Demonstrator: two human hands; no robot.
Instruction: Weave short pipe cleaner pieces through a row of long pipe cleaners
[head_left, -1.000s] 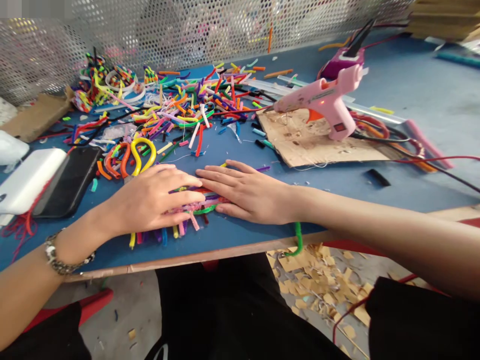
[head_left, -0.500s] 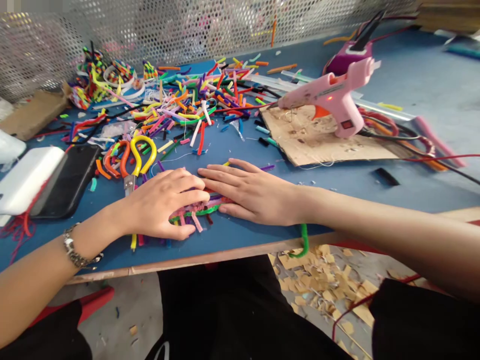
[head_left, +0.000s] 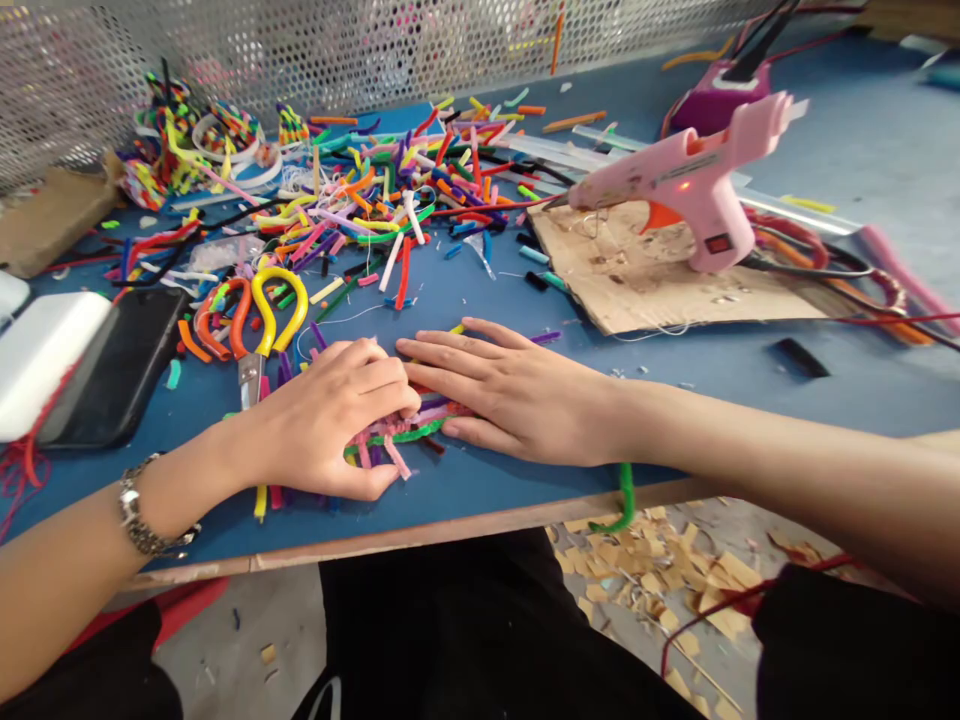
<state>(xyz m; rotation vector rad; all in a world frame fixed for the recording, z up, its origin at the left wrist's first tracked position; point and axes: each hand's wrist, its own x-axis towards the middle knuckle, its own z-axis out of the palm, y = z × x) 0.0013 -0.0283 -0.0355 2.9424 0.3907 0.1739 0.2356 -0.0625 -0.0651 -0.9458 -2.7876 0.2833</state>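
Note:
Under both my hands lies a flat woven strip of colourful pipe cleaners (head_left: 415, 432) on the blue tabletop, with a green strand along its near edge and short ends sticking out. My left hand (head_left: 334, 415) curls over its left part, thumb and bent fingers closed around it; what the fingertips grip is partly hidden. Flat across the right part rests my right hand (head_left: 517, 390), fingers stretched out and holding nothing. A green pipe cleaner end (head_left: 624, 500) hangs over the table edge below my right wrist. Scissors (head_left: 255, 325) with orange and yellow handles lie beside my left hand.
A pink glue gun (head_left: 690, 185), its light lit, stands on stained cardboard (head_left: 607, 275) at right. Cut pipe cleaner pieces (head_left: 360, 205) are heaped behind my hands. A black phone (head_left: 124, 370) and a white case (head_left: 49, 360) lie left. Perforated metal (head_left: 420, 50) borders the back.
The view has shifted slightly. My left hand's thumb and fingers have shifted a little on the woven strip; my right hand stays flat in place.

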